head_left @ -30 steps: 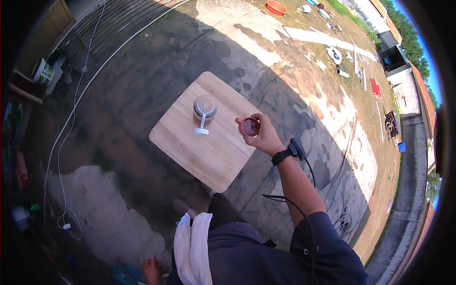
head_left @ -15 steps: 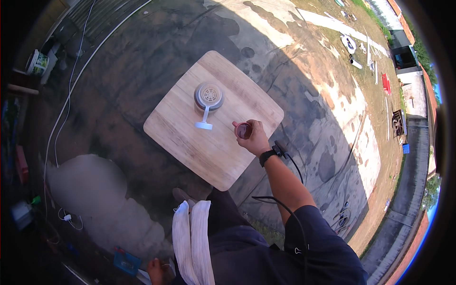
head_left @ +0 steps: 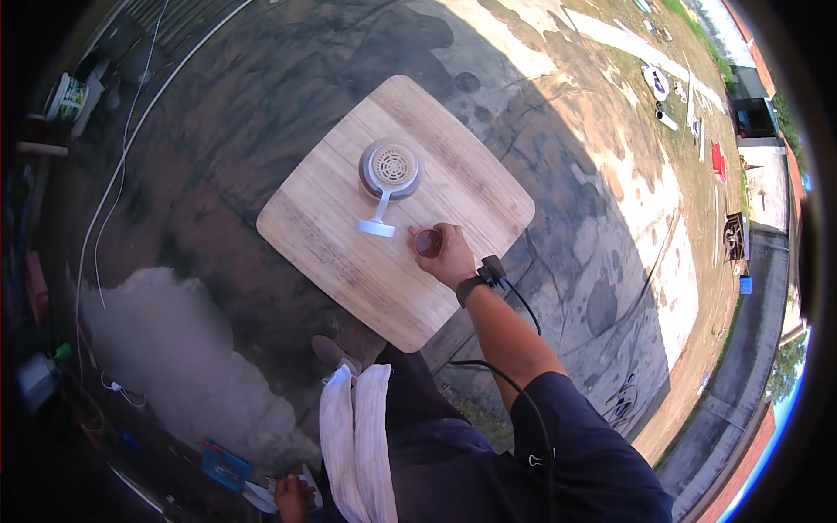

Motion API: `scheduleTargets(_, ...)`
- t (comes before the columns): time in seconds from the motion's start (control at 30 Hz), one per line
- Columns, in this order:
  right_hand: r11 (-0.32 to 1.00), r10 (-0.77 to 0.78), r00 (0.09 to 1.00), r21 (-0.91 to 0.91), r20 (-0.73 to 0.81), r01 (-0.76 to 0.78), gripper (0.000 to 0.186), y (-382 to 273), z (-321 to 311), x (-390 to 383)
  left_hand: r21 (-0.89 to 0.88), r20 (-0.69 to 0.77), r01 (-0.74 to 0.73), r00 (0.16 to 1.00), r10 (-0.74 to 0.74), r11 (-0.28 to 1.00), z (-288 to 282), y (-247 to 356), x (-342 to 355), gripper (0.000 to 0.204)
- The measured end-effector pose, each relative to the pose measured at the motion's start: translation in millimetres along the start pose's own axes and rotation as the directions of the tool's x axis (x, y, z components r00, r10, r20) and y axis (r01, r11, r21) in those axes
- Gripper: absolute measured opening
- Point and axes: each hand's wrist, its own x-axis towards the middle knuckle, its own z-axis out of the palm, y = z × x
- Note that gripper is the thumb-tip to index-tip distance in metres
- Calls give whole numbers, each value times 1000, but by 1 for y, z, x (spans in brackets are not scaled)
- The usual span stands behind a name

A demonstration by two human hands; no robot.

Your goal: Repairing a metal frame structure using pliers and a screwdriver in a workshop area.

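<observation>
My right hand [head_left: 452, 254] is closed around a small reddish-brown cup [head_left: 427, 243] with a dark inside, held above the wooden tabletop [head_left: 349, 288] near its right side. A small handle juts from the cup's left side. Just beyond and left stands a clear round jar [head_left: 391, 168] with a slotted beige top. Its white flip cap [head_left: 376, 228] hangs open on a strap toward me. Low at the left edge of my body, my left hand [head_left: 293, 499] shows in part. Its fingers are curled beside something pale, too dark to make out.
A striped pale cloth [head_left: 357, 436] hangs down my front. A black cable [head_left: 523, 392] runs along my right arm to a wrist device [head_left: 490, 275]. A blue tray [head_left: 227, 468] lies at lower left. Pipes and scraps [head_left: 667, 113] lie at far right.
My right hand has moved left with the cup, closer to the jar's cap. The whole view has shifted slightly. The jar still stands on the tabletop.
</observation>
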Motion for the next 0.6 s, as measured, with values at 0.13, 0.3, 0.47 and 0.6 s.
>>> scheduleTargets(0.13,997,-12,1000,-78,23,14,70,12,5,4,-433,52,427,891,-451,794,21,112,-19,24)
scheduleTargets(0.3,991,-3,999,-132,36,8,86,6,8,4,-428,-113,269,931,-347,863,33,148,-41,29)
scheduleTargets(0.47,986,8,1000,-165,-8,-9,95,13,-16,-12,-573,-30,278,933,-358,771,34,167,-51,28)
scheduleTargets(0.6,972,30,998,-233,60,-16,86,-9,-26,-42,-671,-75,241,919,-388,701,33,118,-72,27)
